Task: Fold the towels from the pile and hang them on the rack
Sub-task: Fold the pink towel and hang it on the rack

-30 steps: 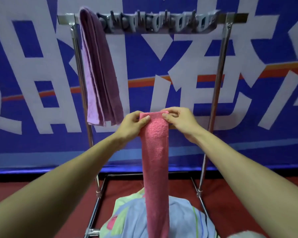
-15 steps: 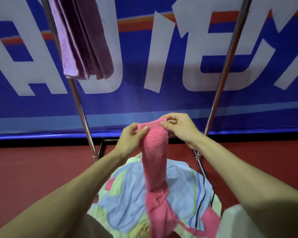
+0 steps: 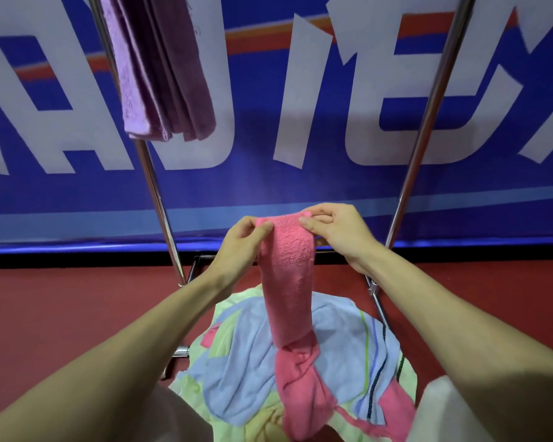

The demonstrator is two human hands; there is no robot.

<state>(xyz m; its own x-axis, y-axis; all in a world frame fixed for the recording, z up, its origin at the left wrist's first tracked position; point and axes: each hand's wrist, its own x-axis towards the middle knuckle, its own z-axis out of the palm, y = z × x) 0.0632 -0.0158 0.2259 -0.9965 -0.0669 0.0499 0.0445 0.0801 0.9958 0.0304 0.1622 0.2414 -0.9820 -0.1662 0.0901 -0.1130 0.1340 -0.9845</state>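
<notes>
A pink towel (image 3: 289, 282), folded into a narrow strip, hangs from both my hands. My left hand (image 3: 241, 242) pinches its top left corner, my right hand (image 3: 336, 229) pinches its top right corner. The strip's lower end lies crumpled on the pile of towels (image 3: 240, 371), which is light blue, pale yellow and pink, low in the middle of the view. A folded purple towel (image 3: 160, 74) hangs at the top left of the metal rack (image 3: 428, 122). The rack's top bar is out of view.
The rack's two chrome uprights slant up on either side of my hands, with its base bars on the red floor (image 3: 61, 314). Behind stands a blue banner (image 3: 268, 173) with large white letters. White cloth (image 3: 438, 409) shows at the bottom right.
The view has dropped from the rack's top bar down to the pile. My hands have come down with the pink towel, and its lower end now lies bunched on the pile.
</notes>
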